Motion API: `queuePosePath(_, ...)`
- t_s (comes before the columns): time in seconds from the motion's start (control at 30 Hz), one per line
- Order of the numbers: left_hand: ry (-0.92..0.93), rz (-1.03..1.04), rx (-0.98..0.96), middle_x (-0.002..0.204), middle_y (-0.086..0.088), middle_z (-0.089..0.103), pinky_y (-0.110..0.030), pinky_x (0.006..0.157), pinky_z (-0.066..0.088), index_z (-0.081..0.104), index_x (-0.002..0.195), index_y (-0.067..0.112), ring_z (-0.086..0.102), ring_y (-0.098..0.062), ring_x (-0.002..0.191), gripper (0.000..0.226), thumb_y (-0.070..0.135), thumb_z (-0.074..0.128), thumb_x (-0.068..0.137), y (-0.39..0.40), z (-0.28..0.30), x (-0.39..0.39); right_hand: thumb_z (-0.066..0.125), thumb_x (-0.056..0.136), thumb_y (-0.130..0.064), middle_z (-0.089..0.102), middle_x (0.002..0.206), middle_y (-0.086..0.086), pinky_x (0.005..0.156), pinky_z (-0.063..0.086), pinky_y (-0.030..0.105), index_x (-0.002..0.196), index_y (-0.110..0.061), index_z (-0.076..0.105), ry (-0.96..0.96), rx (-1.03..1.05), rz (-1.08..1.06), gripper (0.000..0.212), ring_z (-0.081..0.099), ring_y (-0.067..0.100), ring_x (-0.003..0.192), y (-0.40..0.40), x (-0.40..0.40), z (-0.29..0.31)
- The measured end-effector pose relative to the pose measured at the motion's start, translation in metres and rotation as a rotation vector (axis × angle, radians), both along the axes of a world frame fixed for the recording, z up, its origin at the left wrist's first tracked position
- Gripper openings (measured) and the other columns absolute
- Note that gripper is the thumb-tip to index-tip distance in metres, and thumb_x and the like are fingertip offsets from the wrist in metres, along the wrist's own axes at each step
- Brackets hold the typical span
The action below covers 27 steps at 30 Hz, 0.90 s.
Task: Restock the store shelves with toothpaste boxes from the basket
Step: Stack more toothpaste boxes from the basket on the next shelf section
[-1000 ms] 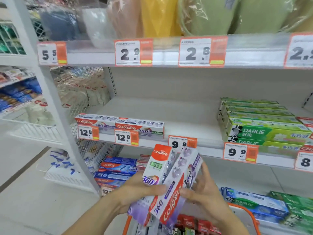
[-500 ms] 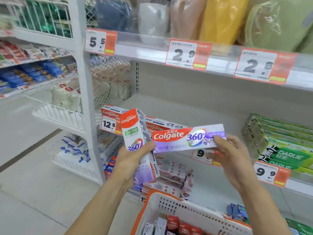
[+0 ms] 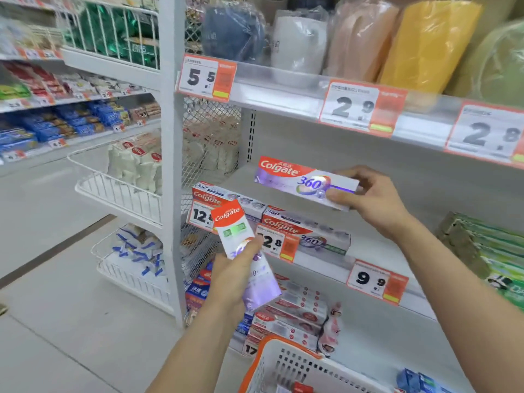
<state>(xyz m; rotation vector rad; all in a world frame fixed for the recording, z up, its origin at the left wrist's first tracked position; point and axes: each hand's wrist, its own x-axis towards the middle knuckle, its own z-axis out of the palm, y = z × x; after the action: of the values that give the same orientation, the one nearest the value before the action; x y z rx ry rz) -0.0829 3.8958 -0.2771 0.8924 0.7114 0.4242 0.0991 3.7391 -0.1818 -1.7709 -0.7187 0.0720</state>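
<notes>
At the far left, a white wire rack holds pale bagged goods beside the shelf upright. Your left hand grips a Colgate box near its middle, thumb curled across the front over the "360"; the box stands nearly upright, red "Colgate" end on top, in front of the middle shelf's front edge. On that shelf, at its left end, two shelved Colgate 360 boxes lie side by side along the front edge behind price tags reading "12.8". Further right the edge carries a "9.9" tag. Your right hand, arm stretched forward, pinches a second Colgate 360 box by its right end, level and above the shelved pair. The upper shelf rail shows tags "5.5", "2.9", "2.8". Green boxes sit at the shelf's right end. The orange-rimmed white basket is at the bottom.
</notes>
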Motion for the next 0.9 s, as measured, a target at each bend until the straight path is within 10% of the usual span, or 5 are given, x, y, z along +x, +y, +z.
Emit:
queuePosePath(0.2, 0.005, -0.048, -0.023, 0.103, -0.02, 0.074, -0.047, 0.079, 0.061, 0.065, 0.114, 0.007, 0.073, -0.035, 0.09, 0.047, 0.027, 0.085, 0.077, -0.004, -0.004, 0.005, 0.089, 0.071, -0.011, 0.069, 0.1, -0.003, 0.079, 0.052, 0.023, 0.099, -0.025, 0.067, -0.191, -0.171, 0.037, 0.037, 0.066, 0.012, 0.085, 0.111, 0.037, -0.019)
queuePosePath(0.33, -0.025, -0.039, -0.004, 0.091, -0.01, 0.076, -0.031, 0.061, 0.059, 0.067, 0.11, 0.008, 0.073, -0.022, 0.071, 0.026, 0.023, 0.074, 0.089, 0.003, 0.001, 0.011, 0.085, 0.078, -0.014, 0.069, 0.109, 0.0, 0.078, 0.052, 0.017, 0.105, -0.018, 0.069, -0.075, -0.273, 0.141, 0.032, 0.064, 0.016, 0.094, 0.157, 0.049, -0.036)
queuePosePath(0.5, -0.018, -0.08, 0.027, 0.087, -0.003, 0.075, -0.024, 0.053, 0.056, 0.067, 0.1, 0.014, 0.072, -0.014, 0.065, 0.01, 0.022, 0.068, 0.094, 0.01, 0.003, 0.018, 0.085, 0.077, -0.015, 0.066, 0.124, 0.002, 0.096, 0.057, 0.043, 0.102, -0.023, 0.072, 0.242, -0.355, 0.276, 0.029, 0.066, 0.025, 0.111, 0.165, 0.061, -0.045)
queuePosePath(0.9, -0.05, -0.105, 0.006, 0.091, -0.006, 0.074, -0.019, 0.046, 0.05, 0.059, 0.112, 0.008, 0.07, -0.01, 0.061, 0.027, 0.024, 0.069, 0.092, 0.011, 0.002, 0.018, 0.076, 0.087, -0.013, 0.066, 0.129, 0.001, 0.101, 0.053, 0.035, 0.123, -0.02, 0.067, 0.301, -0.485, 0.355, 0.038, 0.063, 0.02, 0.117, 0.155, 0.066, -0.056)
